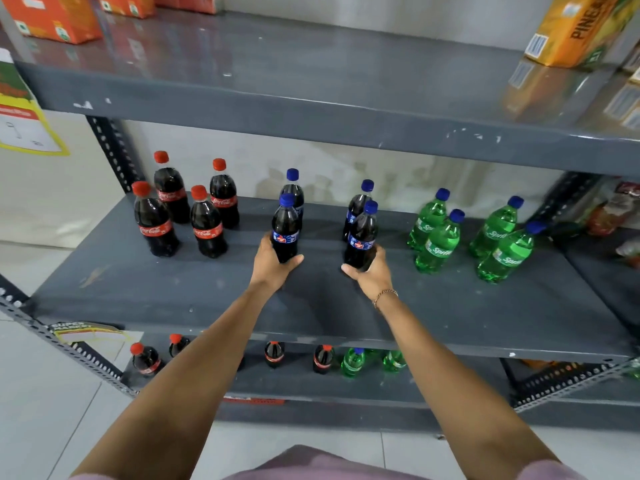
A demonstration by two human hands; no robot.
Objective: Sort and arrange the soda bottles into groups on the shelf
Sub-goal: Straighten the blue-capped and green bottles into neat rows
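The grey metal shelf (138, 292) stood before me against a pale wall, with orange cartons (55, 19) on the level above and a pineapple carton (575, 29) at the upper right. On the middle level the bottles stood upright in three groups. At the left were four red-capped cola bottles (156, 223). In the middle were four blue-capped dark bottles, in two pairs set apart. At the right were four green Sprite bottles (438, 242).

My left hand (273, 266) was wrapped around the base of the front dark bottle of the left pair (285, 230), thumb on its right side. My right hand (372, 273), a bracelet (384, 295) at the wrist, gripped the base of the front dark bottle of the right pair (362, 237). Both bottles stood on the shelf.

On the lowest level I could count four red-capped bottles (145, 360) and two green ones (353, 362); my arms hid part of that row.
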